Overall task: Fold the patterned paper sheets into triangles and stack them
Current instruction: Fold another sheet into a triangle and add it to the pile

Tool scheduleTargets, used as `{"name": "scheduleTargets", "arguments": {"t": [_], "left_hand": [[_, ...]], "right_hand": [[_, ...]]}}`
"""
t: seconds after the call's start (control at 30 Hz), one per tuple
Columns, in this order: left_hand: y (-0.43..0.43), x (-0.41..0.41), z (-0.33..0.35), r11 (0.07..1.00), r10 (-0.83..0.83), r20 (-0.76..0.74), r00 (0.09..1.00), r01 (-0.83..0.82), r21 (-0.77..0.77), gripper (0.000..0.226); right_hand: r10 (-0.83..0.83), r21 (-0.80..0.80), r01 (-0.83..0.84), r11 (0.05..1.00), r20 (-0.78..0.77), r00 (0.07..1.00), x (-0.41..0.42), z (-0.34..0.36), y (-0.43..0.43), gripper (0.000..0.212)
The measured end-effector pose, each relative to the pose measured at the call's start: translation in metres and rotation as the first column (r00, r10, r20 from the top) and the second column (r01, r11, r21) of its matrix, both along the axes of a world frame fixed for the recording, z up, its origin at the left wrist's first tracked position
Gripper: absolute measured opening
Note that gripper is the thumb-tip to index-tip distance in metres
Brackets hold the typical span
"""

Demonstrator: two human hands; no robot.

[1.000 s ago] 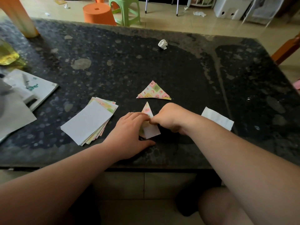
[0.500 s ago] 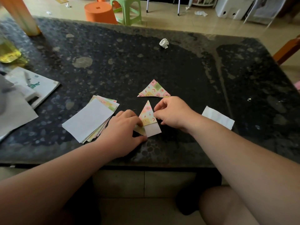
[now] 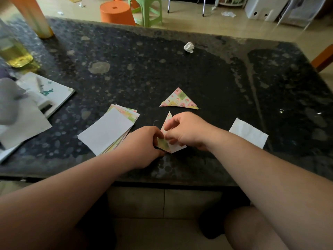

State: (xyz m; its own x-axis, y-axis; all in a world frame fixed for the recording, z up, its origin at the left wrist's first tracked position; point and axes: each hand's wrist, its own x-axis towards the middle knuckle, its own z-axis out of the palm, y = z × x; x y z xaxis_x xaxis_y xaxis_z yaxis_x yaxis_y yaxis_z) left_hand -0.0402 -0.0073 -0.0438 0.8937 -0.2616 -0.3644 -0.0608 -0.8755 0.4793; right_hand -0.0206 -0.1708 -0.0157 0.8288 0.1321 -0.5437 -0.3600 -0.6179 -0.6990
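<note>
A person seated at a dark speckled table [image 3: 180, 73] is working a half-folded patterned sheet [image 3: 176, 148] near the table's front edge, both hands meeting over it. The left hand [image 3: 144, 143] is pinching the sheet's lower left part with curled fingers, while the right hand [image 3: 187, 130] is gripping its right side with bent fingers. The sheet's pointed tip is poking out above the knuckles and a white flap is showing below them. Just beyond the hands, a finished patterned triangle [image 3: 179, 100] is lying flat on the table. Just left of the left hand, a fanned stack of unfolded sheets [image 3: 108, 131] is lying white side up. A white slip of paper [image 3: 248, 132] is lying right of the right forearm, a crumpled paper ball [image 3: 188, 47] is sitting towards the far edge, and a booklet [image 3: 54, 91] is lying at the left. An orange stool [image 3: 116, 13] and a green stool [image 3: 146, 9] are standing on the floor beyond the table.
</note>
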Motion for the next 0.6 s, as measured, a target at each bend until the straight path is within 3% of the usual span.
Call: {"name": "scheduleTargets", "arguments": {"t": [0.27,0.33,0.43,0.6], "left_hand": [[-0.001,0.003,0.001,1.0,0.008,-0.029,1.0,-0.007,0.015,0.031],[-0.001,0.002,0.001,1.0,0.02,-0.038,0.999,-0.02,0.001,0.035],[0.001,-0.001,0.0,0.999,0.045,-0.03,0.999,-0.045,0.001,0.043],[-0.001,0.001,0.002,0.998,0.062,-0.04,0.997,-0.061,0.023,0.04]], "right_hand": [[0.108,-0.136,-0.104,0.985,0.026,0.994,-0.001,0.009,0.002,0.024],[0.049,-0.133,-0.048,0.99,-0.002,0.999,-0.001,0.009,0.002,0.022],[-0.161,0.046,0.173,0.984,-0.197,0.967,-0.004,0.012,0.002,0.011],[-0.235,0.117,0.291,0.949,-0.35,0.907,-0.012,0.018,-0.008,0.017]]}}
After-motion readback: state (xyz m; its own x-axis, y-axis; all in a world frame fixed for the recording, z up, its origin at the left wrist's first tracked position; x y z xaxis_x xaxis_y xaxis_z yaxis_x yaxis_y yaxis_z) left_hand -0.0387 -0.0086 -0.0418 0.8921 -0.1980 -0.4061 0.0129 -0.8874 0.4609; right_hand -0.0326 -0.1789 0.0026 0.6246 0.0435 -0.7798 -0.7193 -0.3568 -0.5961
